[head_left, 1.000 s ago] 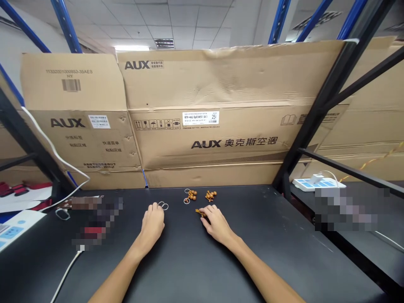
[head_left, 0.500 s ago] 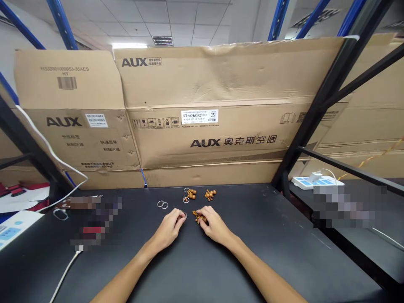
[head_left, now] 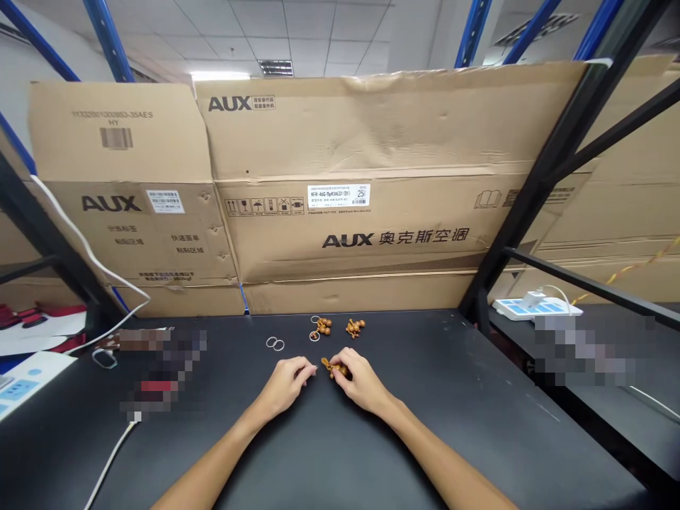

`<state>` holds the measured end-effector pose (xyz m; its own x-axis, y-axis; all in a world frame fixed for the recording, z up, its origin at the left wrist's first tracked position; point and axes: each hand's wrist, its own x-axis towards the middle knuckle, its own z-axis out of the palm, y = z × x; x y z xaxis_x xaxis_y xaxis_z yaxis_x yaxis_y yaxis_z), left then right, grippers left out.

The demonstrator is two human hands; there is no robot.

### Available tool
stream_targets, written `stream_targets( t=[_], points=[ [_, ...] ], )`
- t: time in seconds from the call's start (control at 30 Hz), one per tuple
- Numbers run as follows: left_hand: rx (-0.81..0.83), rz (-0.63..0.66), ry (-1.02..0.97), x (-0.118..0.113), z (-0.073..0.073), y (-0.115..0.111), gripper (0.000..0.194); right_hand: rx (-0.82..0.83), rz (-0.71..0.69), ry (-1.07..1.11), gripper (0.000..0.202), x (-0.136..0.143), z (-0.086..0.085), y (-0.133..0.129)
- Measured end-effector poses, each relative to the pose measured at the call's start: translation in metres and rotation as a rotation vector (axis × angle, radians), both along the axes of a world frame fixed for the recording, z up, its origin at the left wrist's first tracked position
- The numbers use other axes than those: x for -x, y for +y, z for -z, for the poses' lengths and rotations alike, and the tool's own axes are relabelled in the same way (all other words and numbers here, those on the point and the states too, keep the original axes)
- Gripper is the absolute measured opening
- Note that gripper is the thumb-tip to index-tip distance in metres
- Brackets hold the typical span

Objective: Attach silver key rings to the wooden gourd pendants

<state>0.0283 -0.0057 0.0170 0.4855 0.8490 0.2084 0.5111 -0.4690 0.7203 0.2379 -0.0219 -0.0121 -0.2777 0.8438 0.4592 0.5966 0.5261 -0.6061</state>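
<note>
My left hand [head_left: 285,384] is closed in a pinch on a metal key ring [head_left: 316,367], seen almost edge-on at the fingertips. Just to its right, my right hand [head_left: 360,382] grips a brown figure-like charm [head_left: 340,371] with a small loop that points toward the ring. Ring and loop look close but apart. Beyond the hands lies another brown charm [head_left: 324,326] with rings by it, and to its right a similar charm [head_left: 355,327]. Two loose key rings [head_left: 275,344] overlap on the black tabletop [head_left: 297,453] at the left.
Cardboard panels [head_left: 340,163] stand along the back edge. Blurred items [head_left: 164,368] lie on the left with a white cable [head_left: 109,453]. A power strip [head_left: 536,307] sits beyond the black rack post [head_left: 523,205] on the right.
My left hand has turned slightly, and its ring now shows edge-on, nearer the charm. The charm's loop has shifted a little left in my right hand.
</note>
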Motion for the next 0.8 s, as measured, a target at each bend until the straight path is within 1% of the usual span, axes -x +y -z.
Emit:
stream_targets(
  t=[0.13,0.3,0.4,0.57,0.8],
  points=[
    [0.039,0.023,-0.022,0.000,-0.001,-0.001,0.033,0.041,-0.037,0.116,0.011,0.007,-0.006,-0.005],
    [0.030,0.030,-0.034,-0.003,-0.001,-0.003,0.031,0.055,-0.050,0.223,0.010,0.015,-0.009,-0.009],
    [0.034,0.049,-0.052,-0.005,0.001,-0.004,0.031,0.072,-0.038,0.244,0.010,0.017,-0.010,-0.010],
    [0.072,0.077,-0.125,-0.008,0.002,-0.006,0.031,0.149,-0.026,0.265,0.011,0.018,-0.012,-0.010],
    [0.161,0.069,-0.140,-0.008,0.005,-0.005,0.029,0.208,-0.085,0.308,0.016,0.019,-0.010,-0.010]
  ],
)
